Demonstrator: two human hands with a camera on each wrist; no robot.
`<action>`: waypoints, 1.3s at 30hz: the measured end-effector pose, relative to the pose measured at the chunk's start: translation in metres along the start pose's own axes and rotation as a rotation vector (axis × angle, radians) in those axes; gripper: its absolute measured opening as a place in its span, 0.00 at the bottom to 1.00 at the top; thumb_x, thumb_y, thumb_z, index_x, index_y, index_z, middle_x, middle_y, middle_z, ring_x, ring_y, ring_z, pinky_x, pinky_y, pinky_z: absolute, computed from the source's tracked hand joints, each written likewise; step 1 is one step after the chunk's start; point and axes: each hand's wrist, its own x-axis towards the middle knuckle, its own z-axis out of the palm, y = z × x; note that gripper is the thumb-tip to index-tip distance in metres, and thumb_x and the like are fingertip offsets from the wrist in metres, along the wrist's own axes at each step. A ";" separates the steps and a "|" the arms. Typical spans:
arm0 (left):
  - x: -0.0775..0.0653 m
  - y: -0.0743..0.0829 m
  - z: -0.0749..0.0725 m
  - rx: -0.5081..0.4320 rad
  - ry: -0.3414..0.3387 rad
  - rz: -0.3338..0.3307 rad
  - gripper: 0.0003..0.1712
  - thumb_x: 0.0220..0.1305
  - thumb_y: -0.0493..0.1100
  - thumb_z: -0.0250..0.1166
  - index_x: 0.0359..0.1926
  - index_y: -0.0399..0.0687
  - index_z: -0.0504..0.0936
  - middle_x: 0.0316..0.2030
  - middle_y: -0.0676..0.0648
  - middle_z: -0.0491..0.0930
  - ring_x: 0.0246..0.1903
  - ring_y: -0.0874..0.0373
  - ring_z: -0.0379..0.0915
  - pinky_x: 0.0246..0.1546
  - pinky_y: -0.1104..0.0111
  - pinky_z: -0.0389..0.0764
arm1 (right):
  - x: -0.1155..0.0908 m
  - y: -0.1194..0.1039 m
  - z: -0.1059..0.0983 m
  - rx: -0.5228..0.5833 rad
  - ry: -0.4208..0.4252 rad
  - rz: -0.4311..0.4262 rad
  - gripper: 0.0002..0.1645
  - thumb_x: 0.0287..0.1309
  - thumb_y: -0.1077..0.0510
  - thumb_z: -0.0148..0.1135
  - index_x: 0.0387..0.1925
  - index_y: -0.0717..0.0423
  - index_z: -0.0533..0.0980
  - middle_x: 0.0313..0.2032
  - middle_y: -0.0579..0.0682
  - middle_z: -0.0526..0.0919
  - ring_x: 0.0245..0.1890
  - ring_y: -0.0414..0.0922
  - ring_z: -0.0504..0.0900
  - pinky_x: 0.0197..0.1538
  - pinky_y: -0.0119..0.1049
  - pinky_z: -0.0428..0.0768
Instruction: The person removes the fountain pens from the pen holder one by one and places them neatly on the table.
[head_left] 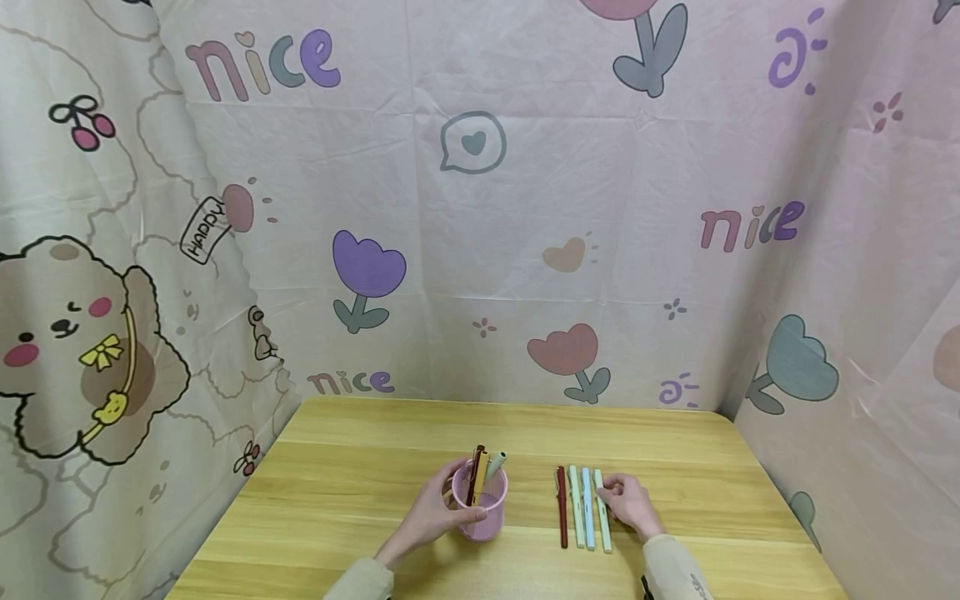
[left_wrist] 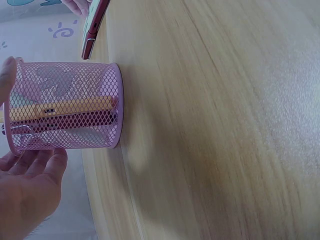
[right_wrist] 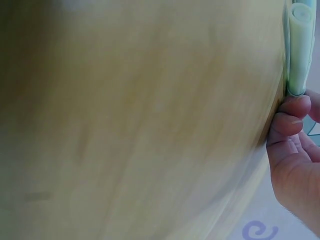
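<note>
A pink mesh pen holder (head_left: 487, 527) stands upright on the table, and my left hand (head_left: 433, 508) grips it near the rim, thumb at the front and fingers at the far side. Inside lean an orange pen (head_left: 481, 477), a dark red pen (head_left: 472, 482) and a pale green pen (head_left: 496, 463). To the right lies a row of pens: another dark red pen (head_left: 563, 512), a light green pen (head_left: 577, 510), a light blue pen (head_left: 588, 512) and, at the right end, a second light green pen (head_left: 605, 531). My right hand (head_left: 632, 502) pinches that last pen near its upper part with curled fingers.
The wooden table (head_left: 360, 442) reaches back to a printed curtain (head_left: 480, 250) with flowers and lettering. More printed cloth (head_left: 82, 208) hangs along the left side, and cloth also hangs along the right.
</note>
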 end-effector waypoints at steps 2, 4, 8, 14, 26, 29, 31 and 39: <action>0.000 0.000 0.000 -0.014 0.002 0.003 0.55 0.50 0.42 0.79 0.73 0.29 0.59 0.70 0.26 0.65 0.68 0.28 0.63 0.68 0.42 0.72 | 0.000 0.000 0.000 -0.003 0.003 0.000 0.17 0.66 0.63 0.59 0.50 0.73 0.75 0.26 0.50 0.75 0.22 0.41 0.74 0.23 0.28 0.71; 0.000 0.001 0.000 -0.024 0.002 0.002 0.55 0.50 0.41 0.79 0.73 0.30 0.59 0.70 0.26 0.65 0.68 0.28 0.64 0.68 0.42 0.72 | 0.000 0.000 0.001 -0.014 0.000 -0.002 0.17 0.66 0.63 0.59 0.51 0.73 0.75 0.26 0.49 0.75 0.22 0.41 0.74 0.24 0.28 0.71; -0.001 0.003 0.000 -0.035 0.002 0.000 0.54 0.50 0.40 0.79 0.73 0.30 0.59 0.70 0.26 0.64 0.68 0.28 0.63 0.68 0.42 0.72 | 0.000 -0.001 0.001 -0.016 0.000 0.002 0.18 0.66 0.63 0.60 0.51 0.73 0.75 0.26 0.49 0.75 0.22 0.40 0.73 0.24 0.28 0.71; 0.000 0.001 0.000 -0.007 0.003 0.004 0.55 0.51 0.42 0.79 0.73 0.30 0.59 0.69 0.26 0.65 0.68 0.28 0.64 0.68 0.42 0.73 | 0.000 0.001 0.001 -0.014 0.004 -0.007 0.17 0.66 0.63 0.60 0.50 0.74 0.75 0.26 0.50 0.74 0.23 0.42 0.74 0.24 0.29 0.71; 0.000 -0.001 0.000 0.018 0.003 0.028 0.55 0.51 0.46 0.79 0.73 0.30 0.59 0.68 0.26 0.67 0.65 0.29 0.67 0.66 0.44 0.75 | 0.000 0.001 0.001 0.012 -0.002 0.003 0.19 0.67 0.63 0.58 0.53 0.74 0.73 0.28 0.51 0.76 0.23 0.43 0.74 0.23 0.30 0.73; 0.000 0.000 0.000 0.022 0.005 0.032 0.54 0.51 0.45 0.79 0.72 0.30 0.59 0.68 0.25 0.66 0.66 0.28 0.66 0.66 0.43 0.75 | -0.001 0.000 0.001 0.025 -0.004 0.004 0.19 0.67 0.63 0.58 0.54 0.73 0.73 0.27 0.51 0.76 0.22 0.43 0.74 0.23 0.30 0.72; -0.001 0.001 0.000 0.026 0.002 0.033 0.54 0.51 0.44 0.79 0.72 0.30 0.59 0.68 0.25 0.66 0.66 0.27 0.66 0.66 0.42 0.74 | -0.002 -0.001 0.001 0.035 -0.006 0.008 0.20 0.67 0.63 0.58 0.55 0.73 0.72 0.27 0.51 0.76 0.22 0.43 0.74 0.22 0.30 0.73; -0.002 0.003 -0.001 -0.005 0.001 0.011 0.54 0.51 0.42 0.79 0.73 0.31 0.60 0.69 0.26 0.66 0.66 0.29 0.66 0.67 0.42 0.74 | -0.005 -0.003 0.000 0.051 0.002 0.005 0.22 0.67 0.64 0.58 0.57 0.74 0.70 0.28 0.52 0.76 0.23 0.43 0.76 0.23 0.30 0.74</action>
